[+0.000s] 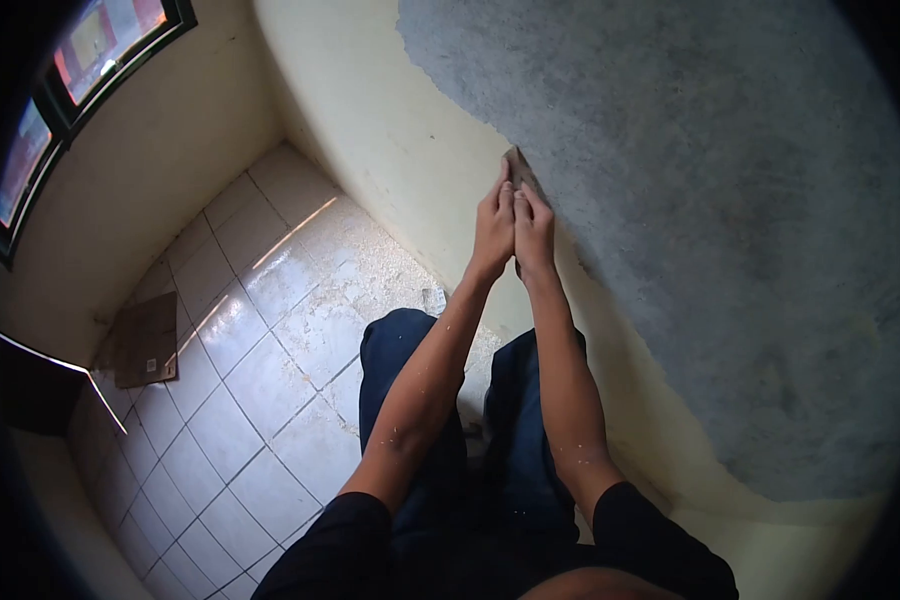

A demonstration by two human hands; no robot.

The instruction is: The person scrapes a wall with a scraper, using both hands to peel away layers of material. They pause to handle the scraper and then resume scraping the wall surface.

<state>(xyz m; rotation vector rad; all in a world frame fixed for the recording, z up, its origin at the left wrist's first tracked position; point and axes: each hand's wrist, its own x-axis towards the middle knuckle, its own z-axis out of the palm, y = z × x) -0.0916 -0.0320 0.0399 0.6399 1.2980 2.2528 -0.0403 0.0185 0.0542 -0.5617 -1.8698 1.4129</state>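
Observation:
Both of my hands are closed together on a flat, grey-brown scraper (525,172), its blade lying against the wall. My left hand (494,230) wraps it from the left, and my right hand (535,230) presses in beside it from the right. The fingers hide the handle. The blade meets the ragged border between the cream paint (410,150) and the bare grey patch (670,200) of the wall. Small pale flakes stick to both forearms.
Pale flakes and dust (370,260) litter the white tiled floor (232,420) along the wall's foot. A flattened piece of cardboard (146,342) lies at the left. Above it is a dark-framed window (68,110). My bent knees (400,350) are close to the wall.

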